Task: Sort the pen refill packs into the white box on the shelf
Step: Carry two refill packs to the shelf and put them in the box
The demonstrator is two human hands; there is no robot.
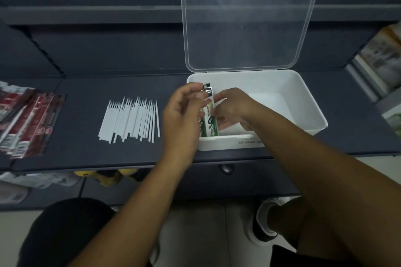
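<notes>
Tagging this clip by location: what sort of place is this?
Likely a stationery shop or stockroom: dark tiered shelving, red refill packs and loose white refills laid out, a green refill pack held in the white box.

Nothing fully legible. Centre of frame, the green-and-white pen refill pack (212,123) has dark round badges w/ white characters, too blurred to read. Lower centre, front rim of the white plastic box (221,144): one short line of small dark print, illegible. Left edge, the red foil packs (28,121): white round logos & white blocks, unreadable.
</notes>
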